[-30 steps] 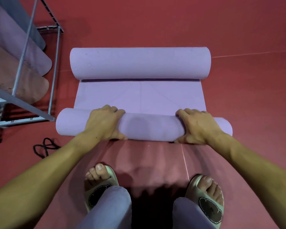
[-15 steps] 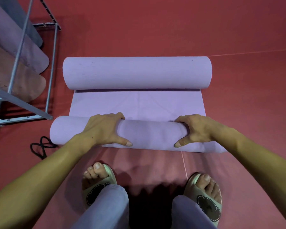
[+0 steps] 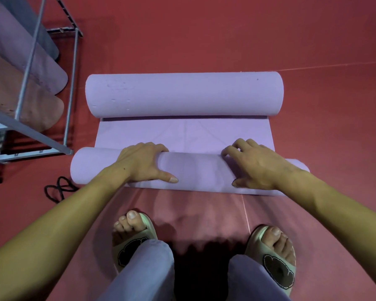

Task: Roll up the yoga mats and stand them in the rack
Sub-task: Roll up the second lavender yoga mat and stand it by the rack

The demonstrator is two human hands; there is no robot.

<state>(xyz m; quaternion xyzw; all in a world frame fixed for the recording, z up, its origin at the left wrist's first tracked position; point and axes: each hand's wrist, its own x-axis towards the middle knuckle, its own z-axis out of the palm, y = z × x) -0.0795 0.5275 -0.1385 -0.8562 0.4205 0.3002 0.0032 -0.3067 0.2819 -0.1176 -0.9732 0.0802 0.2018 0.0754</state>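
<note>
A lilac yoga mat lies on the red floor, rolled from both ends. Its thick far roll (image 3: 182, 94) and thinner near roll (image 3: 195, 170) are joined by a short flat strip (image 3: 182, 135). My left hand (image 3: 143, 164) is curled over the near roll left of centre, thumb along its near side. My right hand (image 3: 254, 166) presses on the roll's right part, fingers spread over the top, thumb low on the near side. The metal rack (image 3: 28, 61) stands at the left and holds several mats.
In the rack lie a purple mat (image 3: 9, 46), a pinkish-brown mat (image 3: 20, 101) and a grey-blue one (image 3: 50, 46). A black cord (image 3: 59, 190) lies on the floor by the roll's left end. My feet in pale slippers (image 3: 135, 235) stand just behind the roll.
The near roll has turned away from me and grown thicker, and the flat strip has shortened. My right fingers have reached forward over the top, while my left thumb stretched along the near side.
</note>
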